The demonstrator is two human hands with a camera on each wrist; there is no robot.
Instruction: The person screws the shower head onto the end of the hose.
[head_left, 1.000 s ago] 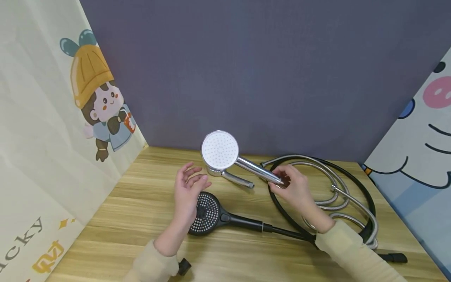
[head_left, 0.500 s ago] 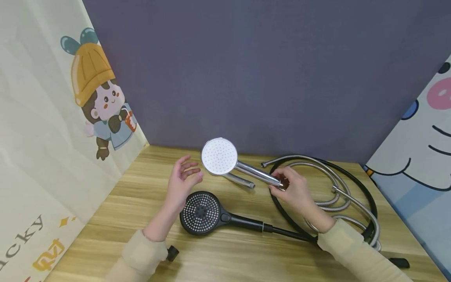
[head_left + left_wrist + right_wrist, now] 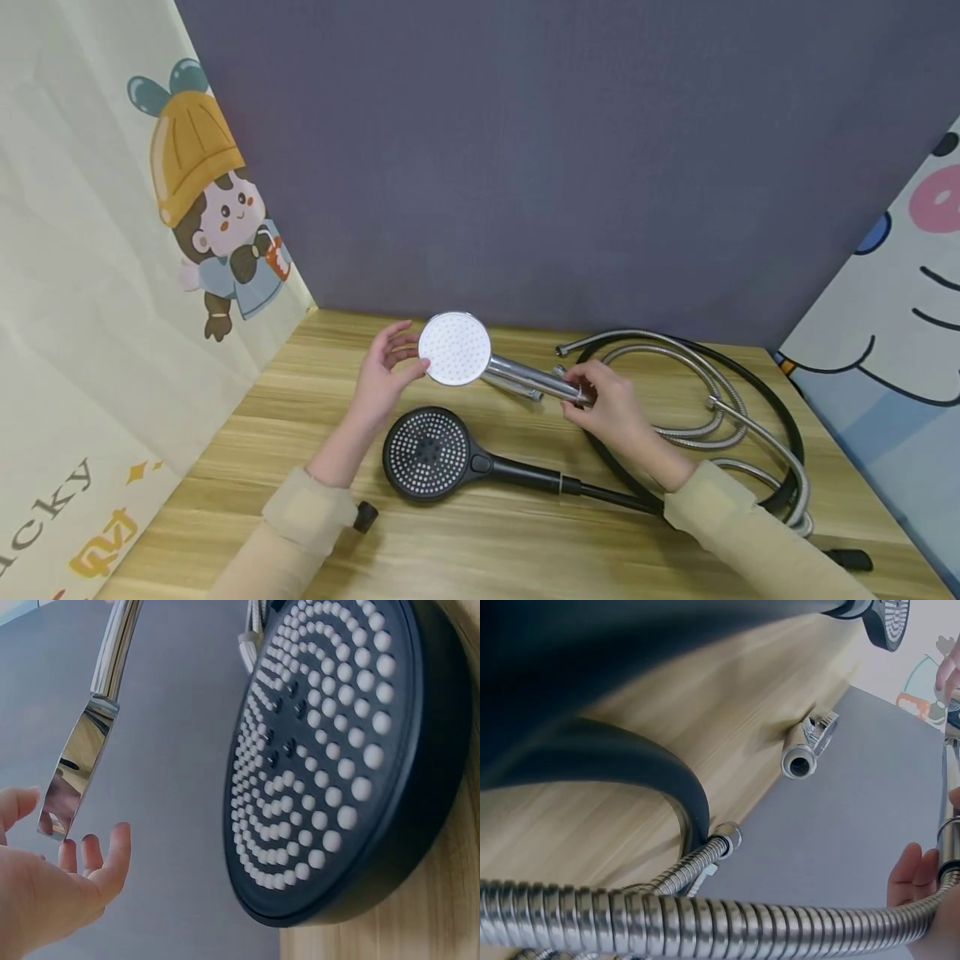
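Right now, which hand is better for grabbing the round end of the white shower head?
Probably the left hand: it's open, right beside the round end. The right hand looks busy, gripping the handle at the other end.

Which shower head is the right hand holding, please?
The chrome shower head with the round white face; the round black shower head and the partly hidden chrome handle rest on the wooden table.

A wood-grain table (image 3: 525,550) carries a black shower head (image 3: 427,454), face up, its handle joined to a black hose (image 3: 617,497). Behind it lies a chrome head (image 3: 801,746), partly hidden in the head view. On the right, steel hoses (image 3: 763,429) form loose loops, the black hose curving around them.
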